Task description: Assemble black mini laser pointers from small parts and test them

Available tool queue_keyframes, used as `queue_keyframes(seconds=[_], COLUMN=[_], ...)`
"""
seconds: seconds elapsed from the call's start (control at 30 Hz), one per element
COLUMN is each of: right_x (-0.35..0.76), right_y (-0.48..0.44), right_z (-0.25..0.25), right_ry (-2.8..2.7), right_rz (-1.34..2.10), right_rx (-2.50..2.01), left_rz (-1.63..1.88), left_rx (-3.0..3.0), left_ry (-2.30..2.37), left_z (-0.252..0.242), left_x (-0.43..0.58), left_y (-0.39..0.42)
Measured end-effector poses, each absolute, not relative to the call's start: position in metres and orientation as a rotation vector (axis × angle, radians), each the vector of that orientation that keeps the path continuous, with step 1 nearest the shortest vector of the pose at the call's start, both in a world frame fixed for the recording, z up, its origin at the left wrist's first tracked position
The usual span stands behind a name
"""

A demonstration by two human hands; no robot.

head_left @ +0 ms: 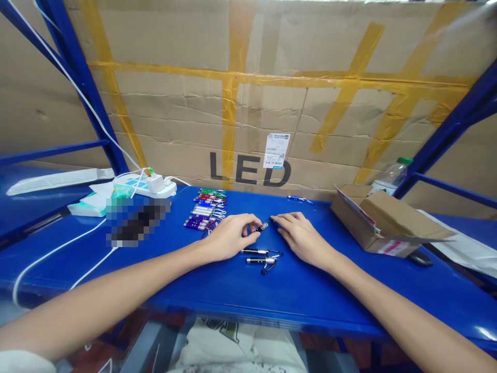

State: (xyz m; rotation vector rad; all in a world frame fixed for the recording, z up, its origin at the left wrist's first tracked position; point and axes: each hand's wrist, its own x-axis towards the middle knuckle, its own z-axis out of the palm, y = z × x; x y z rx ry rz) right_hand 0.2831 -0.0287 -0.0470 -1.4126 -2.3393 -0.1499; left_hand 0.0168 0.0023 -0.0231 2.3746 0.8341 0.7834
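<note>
The blue table (217,295) carries a row of coloured pens (204,211). Left of that row lie a power strip (166,189) and a blurred dark thing (135,225); right of it, two black pens (255,260), a lone blue pen (296,198) and an open box (354,224).

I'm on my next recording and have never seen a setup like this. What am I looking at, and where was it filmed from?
There is no machine here: a person works with two bare hands. The single picture comes from a camera worn on their head, looking forward and down.

The left hand pinches a small dark piece with a silvery end. The right hand is beside it, fingertips low; a small dark thing shows at them, too small to identify.

On the blue table lie two black pen-like tubes near the hands, a row of coloured tubes left of them, and an open carton on the right. Behind stands cardboard printed "LED".
</note>
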Motion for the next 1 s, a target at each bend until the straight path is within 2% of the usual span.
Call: queue_keyframes(seconds=[0.4,0.67,1.0], right_x=[0.282,0.275,0.262], right_y=[-0.029,-0.034,-0.047], right_z=[-0.05,-0.031,-0.019], right_ry=[-2.369,-2.24,-2.098], right_rz=[-0.078,-0.074,0.111], right_rx=[-1.336,-1.251,-1.062], left_rz=[0.771,0.771,0.765], left_rx=[2.395,2.385,2.417], left_ry=[0.832,0.828,0.781], left_z=[-0.023,-0.024,-0.025], left_x=[0.017,0.017,0.017], left_y=[0.002,0.002,0.003])
